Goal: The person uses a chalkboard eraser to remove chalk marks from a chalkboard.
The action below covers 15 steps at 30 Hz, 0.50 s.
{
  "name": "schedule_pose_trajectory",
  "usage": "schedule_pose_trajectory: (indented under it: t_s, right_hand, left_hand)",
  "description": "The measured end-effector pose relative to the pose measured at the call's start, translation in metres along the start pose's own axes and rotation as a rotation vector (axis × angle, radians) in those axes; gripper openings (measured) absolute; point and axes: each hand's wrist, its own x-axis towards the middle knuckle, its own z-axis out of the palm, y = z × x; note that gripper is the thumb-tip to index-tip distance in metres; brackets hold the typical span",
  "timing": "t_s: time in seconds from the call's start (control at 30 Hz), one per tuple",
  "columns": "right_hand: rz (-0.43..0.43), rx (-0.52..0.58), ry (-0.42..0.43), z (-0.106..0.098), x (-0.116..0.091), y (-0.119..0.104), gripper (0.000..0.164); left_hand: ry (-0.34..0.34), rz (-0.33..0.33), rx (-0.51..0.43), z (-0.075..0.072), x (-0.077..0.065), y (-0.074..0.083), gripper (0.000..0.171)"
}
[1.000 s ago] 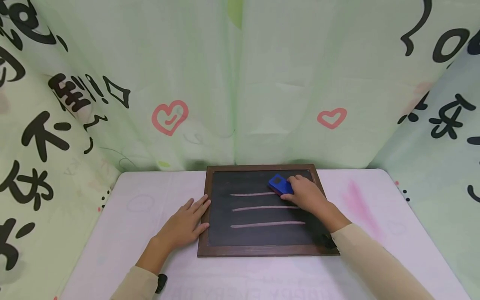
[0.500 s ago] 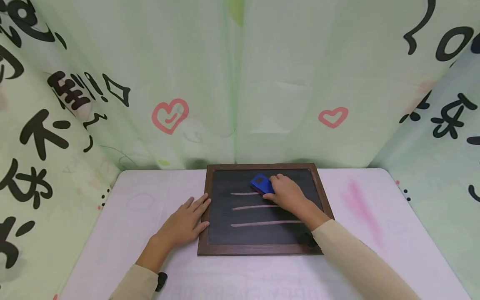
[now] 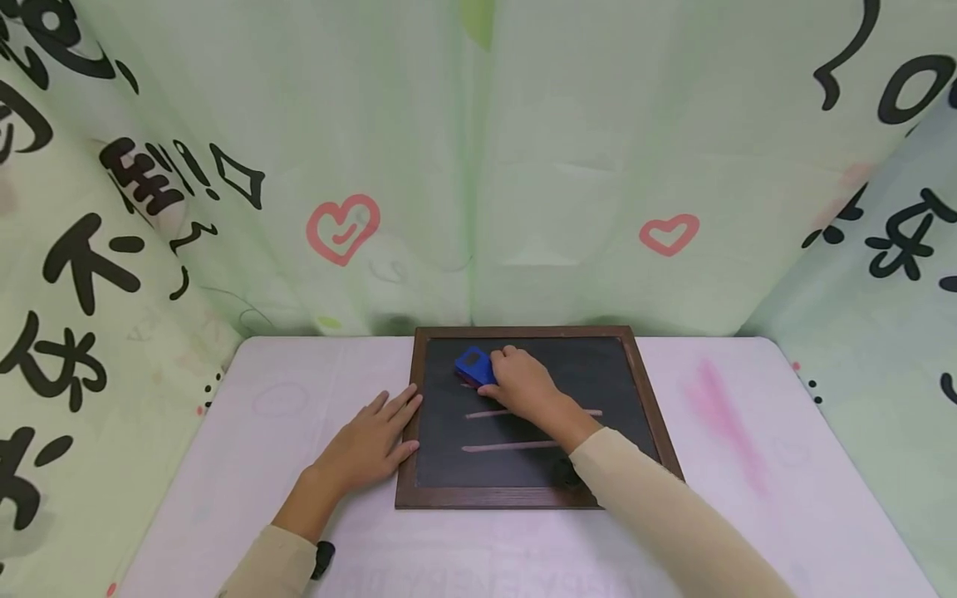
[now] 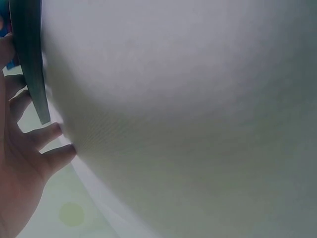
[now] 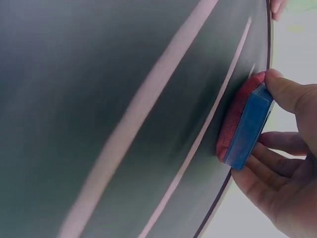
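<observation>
A chalkboard point(image 3: 486, 475) in a brown wooden frame lies on the table. My right hand point(image 3: 523, 386) grips a blue chalkboard eraser point(image 3: 473, 367) near the board's upper left. In the right wrist view, the red felt pad point(image 5: 235, 119) of the eraser meets the black surface, with thumb and fingers on the blue block. Pink chalk lines cross the board: a middle one point(image 3: 484, 414), a lower one point(image 3: 501, 448) and a short stub of the top one beside the eraser. With fingers extended, my left hand point(image 3: 366, 444) rests against the frame's left edge.
A pale cloth covers the table point(image 3: 284, 407), with a pink smear point(image 3: 721, 423) to the right of the board. Light green curtains point(image 3: 553, 208) with black lettering and pink hearts hang behind and on both sides.
The right hand has moved the eraser leftward along the top chalk line, and that line is gone except for a stub at its left end. The left hand has stayed put.
</observation>
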Motion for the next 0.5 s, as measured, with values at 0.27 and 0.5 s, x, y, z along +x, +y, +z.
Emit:
schedule_pose_trajectory:
  t_s: [0.27, 0.5]
  right_hand:
    - [-0.024, -0.031, -0.009, 0.001, 0.009, -0.025, 0.062]
    - [-0.066, -0.100, -0.041, 0.002, 0.013, -0.038, 0.059]
  left_hand:
    - [-0.011, -0.006, -0.003, 0.001, 0.002, 0.002, 0.068]
    - [-0.033, -0.033, -0.015, -0.002, 0.001, 0.003, 0.067]
